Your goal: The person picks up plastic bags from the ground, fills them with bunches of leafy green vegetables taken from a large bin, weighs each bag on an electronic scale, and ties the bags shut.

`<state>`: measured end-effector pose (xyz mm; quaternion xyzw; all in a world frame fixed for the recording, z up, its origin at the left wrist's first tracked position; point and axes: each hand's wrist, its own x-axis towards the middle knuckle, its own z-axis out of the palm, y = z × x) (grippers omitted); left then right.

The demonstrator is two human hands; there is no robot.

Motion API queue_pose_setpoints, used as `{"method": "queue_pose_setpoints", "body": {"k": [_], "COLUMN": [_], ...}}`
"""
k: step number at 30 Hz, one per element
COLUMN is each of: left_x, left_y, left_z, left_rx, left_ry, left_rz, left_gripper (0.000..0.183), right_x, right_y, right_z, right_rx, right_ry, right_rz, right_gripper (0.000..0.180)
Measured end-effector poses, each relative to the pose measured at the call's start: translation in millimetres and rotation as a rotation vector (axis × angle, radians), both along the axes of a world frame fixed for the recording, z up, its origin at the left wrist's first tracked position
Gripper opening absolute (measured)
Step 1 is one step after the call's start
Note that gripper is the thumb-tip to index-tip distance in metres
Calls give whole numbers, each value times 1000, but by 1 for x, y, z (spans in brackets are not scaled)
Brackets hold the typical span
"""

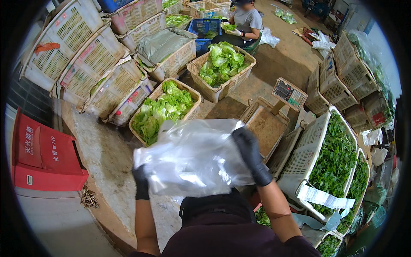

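A large clear plastic bag [196, 157] is spread flat between my two hands in front of my waist. My left hand [140, 180], in a black glove, grips its left edge. At its upper right edge my right hand [249, 151], also black-gloved, is closed on the plastic; the fingertips of both hands are partly hidden. Just beyond the bag stands a plastic crate [199, 96] filled with leafy lettuce [167, 109], its near end covered by the bag. A second crate [221, 91] of lettuce [223, 62] sits farther off.
A platform scale [266, 128] with a keypad display [289, 93] stands ahead right. Crates of leafy greens [334, 160] line my right side. Stacked crates [93, 61] rise at left, above a red fire-extinguisher box [48, 154]. A seated co-worker [245, 22] handles lettuce beside a blue crate [204, 27].
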<state>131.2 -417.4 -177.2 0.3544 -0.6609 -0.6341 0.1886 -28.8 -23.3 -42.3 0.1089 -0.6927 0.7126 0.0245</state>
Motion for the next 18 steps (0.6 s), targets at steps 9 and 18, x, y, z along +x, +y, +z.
{"method": "queue_pose_setpoints", "body": {"k": [9,18], "left_x": [9,-227], "left_y": [-24,190], "left_z": [29,195], "left_rx": [-861,506], "left_ry": [-235,166], "left_rz": [-444,-1271], "left_gripper": [55,42], "right_x": [-30,13], "right_y": [66,65], "right_z": [80,94], "right_rx": [-179,145], "right_ry": [3,144], "right_rz": [-175,-301], "right_gripper": [4,4]}}
